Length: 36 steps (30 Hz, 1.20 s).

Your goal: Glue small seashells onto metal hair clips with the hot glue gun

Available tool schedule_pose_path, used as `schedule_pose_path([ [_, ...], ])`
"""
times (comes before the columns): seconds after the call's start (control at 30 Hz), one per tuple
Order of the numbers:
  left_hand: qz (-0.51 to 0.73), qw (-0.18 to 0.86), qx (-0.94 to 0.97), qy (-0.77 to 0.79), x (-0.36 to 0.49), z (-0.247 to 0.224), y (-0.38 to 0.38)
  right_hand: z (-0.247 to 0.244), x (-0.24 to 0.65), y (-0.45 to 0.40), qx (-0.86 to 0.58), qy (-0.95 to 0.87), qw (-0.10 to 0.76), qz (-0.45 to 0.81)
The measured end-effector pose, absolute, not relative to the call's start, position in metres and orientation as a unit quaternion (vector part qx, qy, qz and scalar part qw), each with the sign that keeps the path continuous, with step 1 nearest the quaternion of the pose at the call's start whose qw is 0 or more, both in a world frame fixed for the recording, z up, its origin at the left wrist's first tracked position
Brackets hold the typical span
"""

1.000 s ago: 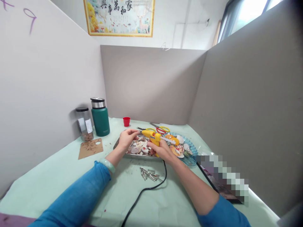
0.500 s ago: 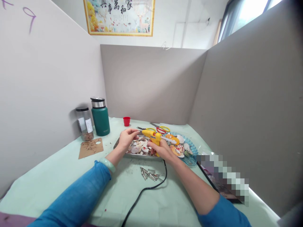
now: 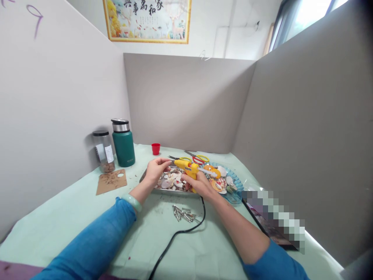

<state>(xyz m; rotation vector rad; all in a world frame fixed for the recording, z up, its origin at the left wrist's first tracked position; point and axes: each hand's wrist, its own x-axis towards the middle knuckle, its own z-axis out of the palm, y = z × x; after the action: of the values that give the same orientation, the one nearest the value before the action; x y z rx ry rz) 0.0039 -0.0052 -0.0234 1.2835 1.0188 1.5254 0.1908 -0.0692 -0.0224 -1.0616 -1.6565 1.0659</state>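
My right hand (image 3: 198, 182) is wrapped round the handle of a yellow hot glue gun (image 3: 186, 167), a pale glue stick (image 3: 207, 172) poking from its back end. The nozzle points left, toward my left hand (image 3: 157, 170). That hand is closed in a pinch right at the nozzle; whatever lies between its fingertips is too small to make out. Beneath both hands is a metal tray (image 3: 171, 191) full of seashells (image 3: 167, 183). From the gun's handle a black cord (image 3: 177, 232) runs down toward me.
Right of the tray sits a blue scalloped plate (image 3: 237, 182) with shells. Metal clips (image 3: 183, 214) lie in front. Scissors (image 3: 199, 158), a red cup (image 3: 155, 149), a green bottle (image 3: 124, 147), a jar (image 3: 103, 153) and a cardboard piece (image 3: 112, 182) stand around. Partitions (image 3: 186, 101) enclose the table.
Both hands and the glue gun hold nearly the same pose. The whole view has shifted very slightly.
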Motion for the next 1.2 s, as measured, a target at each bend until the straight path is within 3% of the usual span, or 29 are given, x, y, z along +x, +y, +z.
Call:
schedule_pose_path([
  [1.2, 0.606, 0.45, 0.522, 0.396, 0.0047, -0.0236, -0.0065, -0.025, 0.1916, -0.0668, -0.422, -0.677, 0.441, 0.411],
])
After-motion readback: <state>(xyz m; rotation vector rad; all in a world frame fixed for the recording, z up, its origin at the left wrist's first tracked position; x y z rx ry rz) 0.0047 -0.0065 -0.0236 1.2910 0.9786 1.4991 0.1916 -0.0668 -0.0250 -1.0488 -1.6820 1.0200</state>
